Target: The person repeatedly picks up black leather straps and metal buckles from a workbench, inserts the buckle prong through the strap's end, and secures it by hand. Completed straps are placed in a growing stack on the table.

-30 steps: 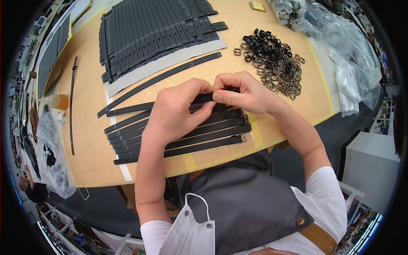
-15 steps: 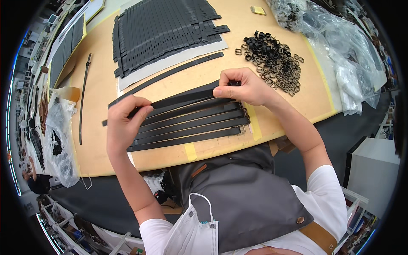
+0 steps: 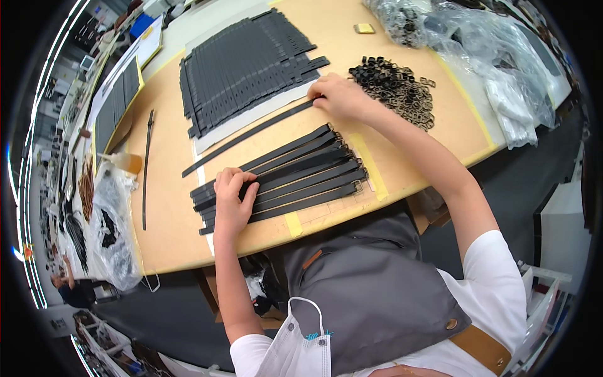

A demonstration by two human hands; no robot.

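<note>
Several black straps with metal buckles at their right ends lie side by side as a row of belts [image 3: 301,182] near the table's front edge. My left hand [image 3: 232,198] rests over their left part, its bent fingers and thumb apart on the straps. Farther out, my right hand [image 3: 339,97] pinches the right end of a single black strap [image 3: 251,132], which lies slantwise on the table. The fingertips at that end are partly hidden. Behind it, a wide stack of black straps [image 3: 245,69] sits on a white sheet [image 3: 210,143].
A heap of metal buckles and black loops [image 3: 402,94] lies right of my right hand. Clear plastic bags [image 3: 490,56] cover the far right. Leftward are a thin black strap [image 3: 147,176], a bottle of amber liquid [image 3: 129,163] and a plastic bag [image 3: 113,232]. Someone [image 3: 75,289] is at far left.
The strap stretched between both hands now lies in the row. My right hand has moved away to the single strap's end; my left hand has come down onto the row. The view has shifted.
</note>
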